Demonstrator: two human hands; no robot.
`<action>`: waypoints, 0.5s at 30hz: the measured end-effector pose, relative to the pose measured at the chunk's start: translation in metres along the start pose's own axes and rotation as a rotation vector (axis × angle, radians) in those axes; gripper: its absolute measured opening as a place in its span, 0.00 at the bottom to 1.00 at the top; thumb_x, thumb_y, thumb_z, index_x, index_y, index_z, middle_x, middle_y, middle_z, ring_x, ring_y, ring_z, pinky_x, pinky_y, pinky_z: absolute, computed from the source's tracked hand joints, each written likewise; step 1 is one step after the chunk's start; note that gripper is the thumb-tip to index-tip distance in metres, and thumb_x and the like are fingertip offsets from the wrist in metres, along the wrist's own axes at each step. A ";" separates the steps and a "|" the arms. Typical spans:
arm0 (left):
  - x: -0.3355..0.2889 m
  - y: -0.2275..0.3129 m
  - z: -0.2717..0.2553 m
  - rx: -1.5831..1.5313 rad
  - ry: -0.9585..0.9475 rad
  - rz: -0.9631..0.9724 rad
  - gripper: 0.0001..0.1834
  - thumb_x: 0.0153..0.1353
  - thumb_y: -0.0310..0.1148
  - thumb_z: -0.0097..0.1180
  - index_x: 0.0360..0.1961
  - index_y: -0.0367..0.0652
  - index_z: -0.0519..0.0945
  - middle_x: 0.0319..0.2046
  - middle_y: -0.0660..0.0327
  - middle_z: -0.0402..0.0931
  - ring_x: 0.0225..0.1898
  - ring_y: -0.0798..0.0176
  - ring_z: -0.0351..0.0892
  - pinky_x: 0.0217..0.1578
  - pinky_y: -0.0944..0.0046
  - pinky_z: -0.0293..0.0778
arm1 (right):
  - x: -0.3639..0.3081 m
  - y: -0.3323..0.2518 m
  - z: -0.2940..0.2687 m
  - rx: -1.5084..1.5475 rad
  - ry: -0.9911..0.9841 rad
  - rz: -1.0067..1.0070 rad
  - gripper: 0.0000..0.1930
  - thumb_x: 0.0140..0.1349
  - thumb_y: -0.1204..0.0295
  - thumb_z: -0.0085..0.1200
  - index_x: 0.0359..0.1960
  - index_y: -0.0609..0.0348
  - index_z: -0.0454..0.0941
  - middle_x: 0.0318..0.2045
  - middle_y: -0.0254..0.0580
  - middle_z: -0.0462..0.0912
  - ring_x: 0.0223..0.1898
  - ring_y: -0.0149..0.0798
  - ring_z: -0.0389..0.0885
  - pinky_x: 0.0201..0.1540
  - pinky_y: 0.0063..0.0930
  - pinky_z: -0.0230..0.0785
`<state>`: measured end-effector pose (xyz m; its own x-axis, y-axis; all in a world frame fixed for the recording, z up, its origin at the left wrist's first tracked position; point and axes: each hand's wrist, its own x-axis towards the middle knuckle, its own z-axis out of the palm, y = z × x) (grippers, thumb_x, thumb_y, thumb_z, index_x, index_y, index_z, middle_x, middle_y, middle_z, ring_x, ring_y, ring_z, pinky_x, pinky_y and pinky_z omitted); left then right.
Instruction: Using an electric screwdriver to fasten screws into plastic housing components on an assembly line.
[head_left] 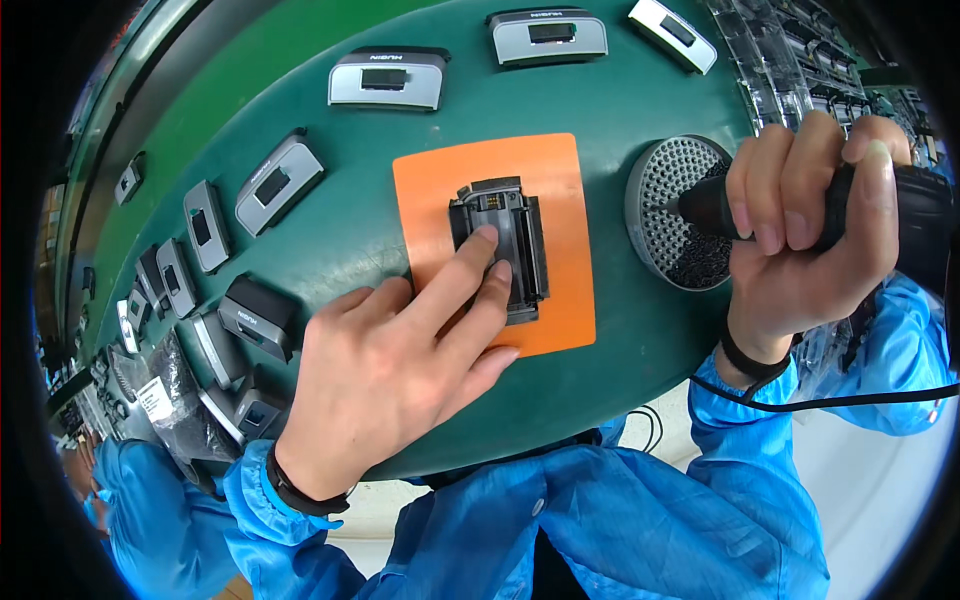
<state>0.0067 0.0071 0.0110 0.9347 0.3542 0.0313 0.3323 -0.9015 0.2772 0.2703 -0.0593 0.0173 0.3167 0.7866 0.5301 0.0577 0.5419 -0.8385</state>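
My left hand (385, 360) reaches over an orange mat (562, 190), index and middle fingertips resting on a black device housing (520, 240). That housing lies inner side up, with small gold contacts at its far end. Its fingers are stretched out and close around nothing. In my right hand (805, 225) is a black electric screwdriver (708, 205), wrapped by the fingers and tilted with its tip to the left. The tip is over a round dish (645, 240) with a perforated plate; dark screws are heaped on its near right side. Whether the tip carries a screw is too small to tell.
Silver-and-black devices with small screens, such as one at the far side (388, 80), curve along the green table (350, 200). A clear bag of dark parts (190, 405) lies at left. Clear plastic trays (765, 70) stand far right. A black cord (850, 402) runs from my right wrist.
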 end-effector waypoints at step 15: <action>-0.003 -0.004 0.000 -0.090 -0.049 -0.018 0.31 0.49 0.48 0.70 0.48 0.35 0.81 0.57 0.57 0.78 0.34 0.59 0.85 0.36 0.62 0.84 | 0.001 -0.003 -0.001 0.029 -0.081 0.034 0.09 0.75 0.65 0.38 0.42 0.52 0.70 0.17 0.26 0.63 0.15 0.22 0.59 0.20 0.22 0.57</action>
<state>0.0025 0.0099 0.0102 0.9344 0.3556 -0.0206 0.3384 -0.8683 0.3625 0.2713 -0.0598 0.0201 0.2407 0.8255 0.5106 0.0206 0.5216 -0.8530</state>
